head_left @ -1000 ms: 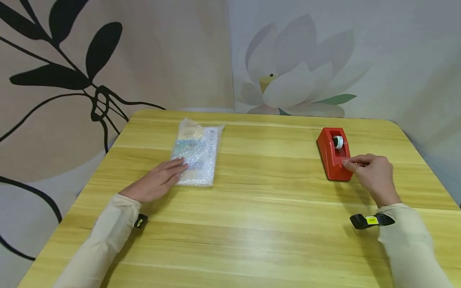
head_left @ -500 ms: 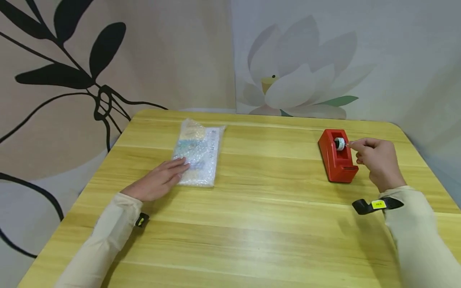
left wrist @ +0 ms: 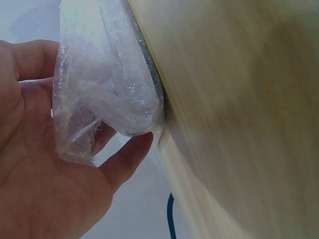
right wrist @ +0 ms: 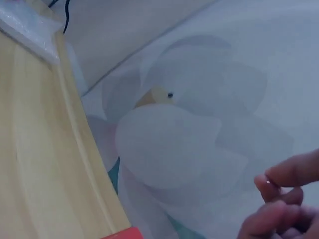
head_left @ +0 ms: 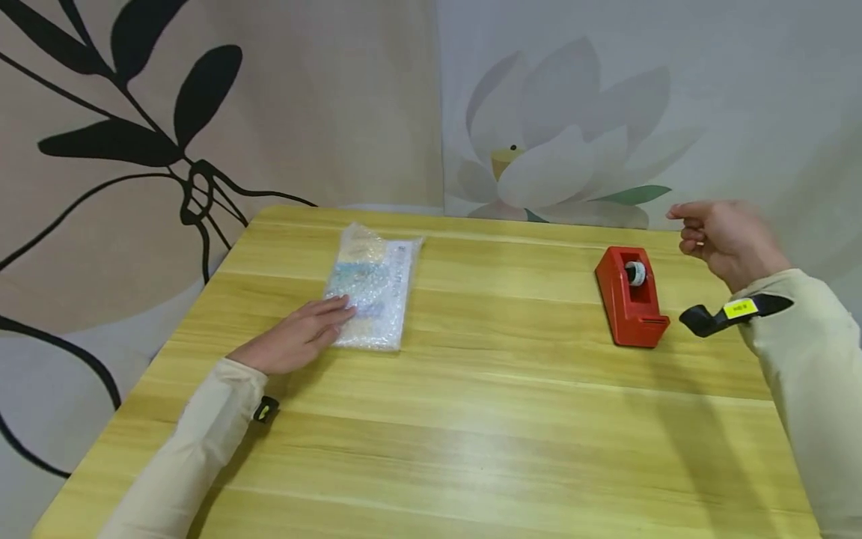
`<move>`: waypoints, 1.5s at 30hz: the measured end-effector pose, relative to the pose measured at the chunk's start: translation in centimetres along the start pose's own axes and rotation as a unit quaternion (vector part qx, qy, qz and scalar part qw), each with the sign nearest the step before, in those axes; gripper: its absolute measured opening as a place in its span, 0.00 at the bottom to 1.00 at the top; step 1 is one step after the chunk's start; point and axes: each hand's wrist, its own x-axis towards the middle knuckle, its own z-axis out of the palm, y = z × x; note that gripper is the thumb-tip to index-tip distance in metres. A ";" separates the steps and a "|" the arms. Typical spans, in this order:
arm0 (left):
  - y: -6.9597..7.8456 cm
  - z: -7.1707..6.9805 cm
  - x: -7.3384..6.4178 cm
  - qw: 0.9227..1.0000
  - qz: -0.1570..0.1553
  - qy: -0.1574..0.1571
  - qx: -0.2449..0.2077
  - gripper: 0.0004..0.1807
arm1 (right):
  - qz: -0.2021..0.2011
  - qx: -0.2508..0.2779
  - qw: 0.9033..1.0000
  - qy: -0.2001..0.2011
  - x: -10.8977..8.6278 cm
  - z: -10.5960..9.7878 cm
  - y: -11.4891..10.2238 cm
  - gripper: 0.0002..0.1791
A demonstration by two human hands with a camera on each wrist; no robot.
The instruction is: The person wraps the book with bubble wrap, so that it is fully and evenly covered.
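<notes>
In the head view, a flat bubble-wrapped package (head_left: 377, 299) lies left of centre on the table. My left hand (head_left: 292, 337) rests on its near left corner with fairly straight fingers. The left wrist view has the thumb (left wrist: 127, 157) touching the lower edge of the clear wrap (left wrist: 119, 99), the other fingers partly hidden behind it. Up behind a red tape dispenser (head_left: 626, 299), my right hand (head_left: 727, 236) is raised with thumb and forefinger pinched. A small clear glint, like the end of clear tape (right wrist: 269, 171), shows at those fingertips. A tape roll (head_left: 635, 273) sits in the dispenser.
The wooden table (head_left: 485, 442) has rounded far corners and stands close to a wall. Printed on the wall are a pale lotus (head_left: 559, 150) and dark leaves (head_left: 209, 93). Black wrist straps (head_left: 737, 308) sit over the cream sleeves.
My right hand has moved from the front edge of the dispenser, past its roll, up and back to the right, still pinching. My left hand has stayed on the package.
</notes>
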 end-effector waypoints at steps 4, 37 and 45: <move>-0.1 0.0 0.0 1.000 -0.004 -0.002 0.002 0.24 | -0.018 -0.020 1.000 0.004 -2.1 0.0 0.9 0.09; -0.3 0.2 0.6 1.000 0.013 -0.003 0.004 0.25 | 0.079 0.174 0.981 0.021 -6.7 0.3 14.7 0.19; -0.4 0.3 0.4 1.000 0.006 -0.004 0.004 0.25 | 0.087 0.284 0.954 -0.044 -6.2 0.5 14.8 0.12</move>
